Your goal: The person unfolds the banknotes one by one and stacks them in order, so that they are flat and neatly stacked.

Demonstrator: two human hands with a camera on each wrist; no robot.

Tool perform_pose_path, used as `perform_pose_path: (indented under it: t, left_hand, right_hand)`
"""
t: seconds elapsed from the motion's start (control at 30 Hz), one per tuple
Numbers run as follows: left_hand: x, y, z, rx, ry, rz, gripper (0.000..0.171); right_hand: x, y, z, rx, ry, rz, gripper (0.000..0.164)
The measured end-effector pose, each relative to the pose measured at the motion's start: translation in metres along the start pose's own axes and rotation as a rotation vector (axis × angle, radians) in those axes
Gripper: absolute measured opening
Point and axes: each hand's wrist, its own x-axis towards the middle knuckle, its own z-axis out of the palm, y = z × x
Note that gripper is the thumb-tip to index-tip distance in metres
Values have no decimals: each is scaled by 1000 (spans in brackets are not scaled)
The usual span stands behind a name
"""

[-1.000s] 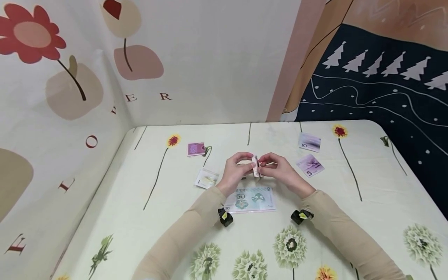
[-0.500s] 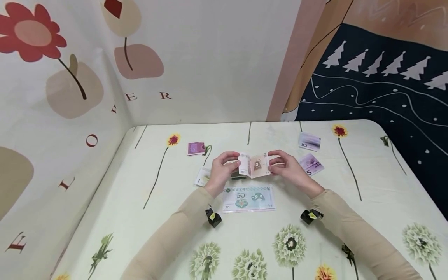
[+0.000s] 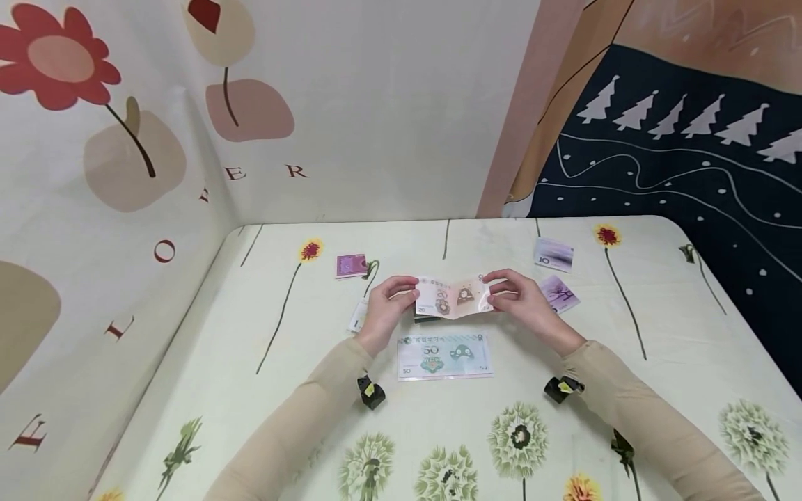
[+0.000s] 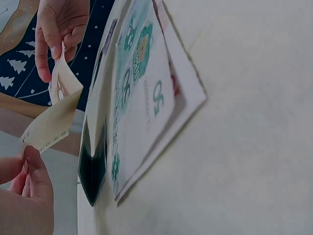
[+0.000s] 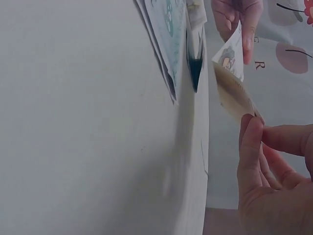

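A pinkish-brown toy banknote, creased across its middle, is stretched out above the table. At its left end my left hand pinches it between thumb and fingers. The right end is pinched by my right hand. In the left wrist view the note bends at its fold. On the table in front lies a green 50 banknote, with more paper under it. Just beyond that, a dark green folded item shows mostly in the wrist views; the held note partly hides it in the head view.
A folded purple note lies at the back left. The 1 note is partly behind my left hand. On the right lie a purple 10 note and a purple 5 note. A flower-print cloth covers the table.
My hands have moved apart, left hand leftward and right hand rightward. The folded banknote between them has been opened out to its full length.
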Motion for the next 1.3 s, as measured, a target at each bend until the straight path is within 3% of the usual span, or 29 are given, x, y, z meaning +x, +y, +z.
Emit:
perform_pose_path:
  t: [0.33, 0.57, 1.07, 1.3]
  left_hand:
    - [-4, -1, -10, 43, -57, -23, 33]
    - [-4, -2, -14, 86, -52, -25, 26]
    - [-10, -3, -24, 160, -72, -18, 32]
    - [-12, -3, -25, 206, -78, -28, 33]
  right_hand:
    - [-2, 3, -3, -19, 29, 2, 36]
    - [-3, 5, -5, -20, 47, 22, 33]
    - [-1, 11, -5, -52, -11, 19, 28]
    - [-5, 14, -6, -134, -40, 49, 26]
